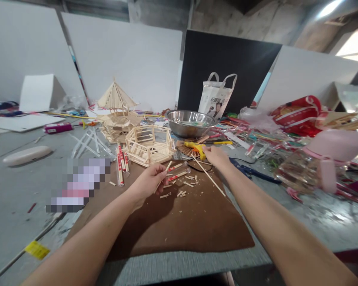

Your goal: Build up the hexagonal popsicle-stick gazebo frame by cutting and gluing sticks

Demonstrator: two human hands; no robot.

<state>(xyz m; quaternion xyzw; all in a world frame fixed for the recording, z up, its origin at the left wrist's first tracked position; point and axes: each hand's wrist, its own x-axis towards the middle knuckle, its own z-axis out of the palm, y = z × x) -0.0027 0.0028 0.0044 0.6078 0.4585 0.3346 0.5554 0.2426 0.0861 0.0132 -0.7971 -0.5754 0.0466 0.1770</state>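
My left hand point(155, 180) is closed over the brown mat point(179, 226), pinching a short wooden stick point(168, 166). Farther forward, my right hand point(217, 157) has its fingers closed at the back of a yellow glue gun point(198, 148). A long thin wooden stick point(210, 176) lies slantwise on the mat below it. Short cut stick pieces point(188, 184) are scattered between my hands. Beyond my left hand stands an open, many-sided stick frame point(149, 145) with railings. Paper-wrapped chopsticks point(121, 165) lie to its left, and more wrapped chopsticks point(177, 176) lie near my left fingertips.
A stick pavilion with a pointed roof point(116, 99) stands behind the frame. At the back are a metal bowl point(191, 123) and a white bag point(216, 97). Clutter, dark blue pliers-like handles point(250, 171) and a pink-lidded jug point(334, 147) are right; a cable point(14, 258) runs left.
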